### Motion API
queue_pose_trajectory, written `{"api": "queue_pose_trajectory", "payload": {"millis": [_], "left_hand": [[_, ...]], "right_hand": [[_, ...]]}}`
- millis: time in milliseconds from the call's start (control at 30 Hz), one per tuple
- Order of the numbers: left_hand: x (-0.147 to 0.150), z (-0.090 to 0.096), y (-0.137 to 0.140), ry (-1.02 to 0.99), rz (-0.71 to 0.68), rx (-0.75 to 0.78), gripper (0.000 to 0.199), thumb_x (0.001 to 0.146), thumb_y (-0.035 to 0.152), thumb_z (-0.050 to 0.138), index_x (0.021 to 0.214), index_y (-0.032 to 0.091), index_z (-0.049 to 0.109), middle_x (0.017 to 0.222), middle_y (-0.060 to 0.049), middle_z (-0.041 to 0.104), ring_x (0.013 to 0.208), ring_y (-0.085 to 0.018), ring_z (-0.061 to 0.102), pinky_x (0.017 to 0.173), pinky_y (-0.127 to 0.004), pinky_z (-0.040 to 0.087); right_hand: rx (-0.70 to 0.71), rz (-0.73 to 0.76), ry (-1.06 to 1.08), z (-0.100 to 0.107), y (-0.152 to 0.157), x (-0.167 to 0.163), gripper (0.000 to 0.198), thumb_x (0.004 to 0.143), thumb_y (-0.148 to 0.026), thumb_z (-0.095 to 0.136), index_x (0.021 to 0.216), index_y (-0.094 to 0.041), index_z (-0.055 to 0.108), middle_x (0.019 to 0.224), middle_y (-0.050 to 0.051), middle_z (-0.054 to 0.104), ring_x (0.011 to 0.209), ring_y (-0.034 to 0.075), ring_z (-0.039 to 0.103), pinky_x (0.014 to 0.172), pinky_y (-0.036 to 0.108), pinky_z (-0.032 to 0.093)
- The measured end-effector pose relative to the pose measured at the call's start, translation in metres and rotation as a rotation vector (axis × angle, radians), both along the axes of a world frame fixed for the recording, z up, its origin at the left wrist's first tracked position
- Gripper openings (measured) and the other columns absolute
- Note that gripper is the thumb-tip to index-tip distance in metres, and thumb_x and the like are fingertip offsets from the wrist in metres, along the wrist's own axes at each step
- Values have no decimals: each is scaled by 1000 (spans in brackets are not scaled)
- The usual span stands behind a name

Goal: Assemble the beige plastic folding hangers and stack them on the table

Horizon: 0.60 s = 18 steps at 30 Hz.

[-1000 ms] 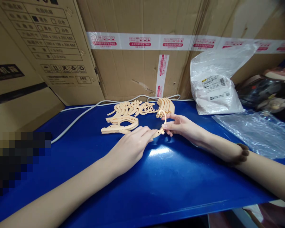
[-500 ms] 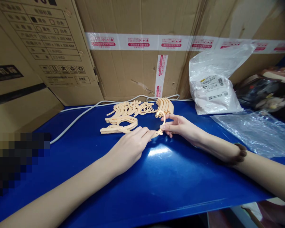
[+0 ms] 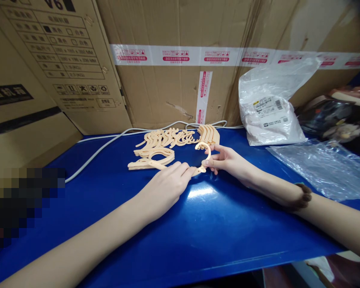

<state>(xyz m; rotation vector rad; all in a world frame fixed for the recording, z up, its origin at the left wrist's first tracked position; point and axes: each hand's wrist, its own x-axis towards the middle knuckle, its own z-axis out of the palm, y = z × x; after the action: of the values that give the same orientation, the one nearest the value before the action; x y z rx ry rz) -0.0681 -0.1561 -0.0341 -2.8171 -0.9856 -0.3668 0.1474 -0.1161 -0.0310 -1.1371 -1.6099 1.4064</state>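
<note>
My left hand (image 3: 171,185) is closed around a beige plastic hanger arm (image 3: 195,172), mostly covered by the fingers; one end sticks out on each side. A curved beige hanger hook (image 3: 209,152) is pinched between the thumb and fingers of my right hand (image 3: 228,161). The hook's lower end meets the arm's end; whether they are locked together cannot be made out. Just behind my left hand lie stacked hanger arms (image 3: 138,165). A row of loose hooks (image 3: 159,139) lies farther back, beside another stack of curved hanger arms (image 3: 209,133).
The blue table (image 3: 228,232) has cardboard boxes (image 3: 168,92) along its back and left. A white cable (image 3: 99,151) runs behind the parts. At the right stand a filled white plastic bag (image 3: 270,120) and a flat clear plastic bag (image 3: 324,168).
Both hands keep their holds, with the hook and arm shifting only very slightly. The hook appears turned a little. The whole view has moved slightly.
</note>
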Motion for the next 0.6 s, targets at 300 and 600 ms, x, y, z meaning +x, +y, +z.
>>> {"api": "queue_pose_trajectory", "payload": {"millis": [300, 600], "left_hand": [[2, -2, 0, 28, 11, 14, 38, 87, 1, 38, 120, 9, 55, 103, -10, 62, 94, -25, 57, 83, -38, 50], [2, -4, -1, 9, -10, 68, 41, 83, -2, 37, 117, 9, 57, 102, -11, 63, 94, -25, 57, 84, -38, 49]], "right_hand": [[8, -10, -26, 3, -2, -1, 47, 65, -40, 80, 91, -19, 47, 62, -4, 61, 56, 9, 52, 55, 23, 41], [7, -23, -65, 6, -5, -2, 47, 66, -39, 80, 96, -17, 51, 62, -4, 62, 53, 8, 51, 54, 24, 41]]}}
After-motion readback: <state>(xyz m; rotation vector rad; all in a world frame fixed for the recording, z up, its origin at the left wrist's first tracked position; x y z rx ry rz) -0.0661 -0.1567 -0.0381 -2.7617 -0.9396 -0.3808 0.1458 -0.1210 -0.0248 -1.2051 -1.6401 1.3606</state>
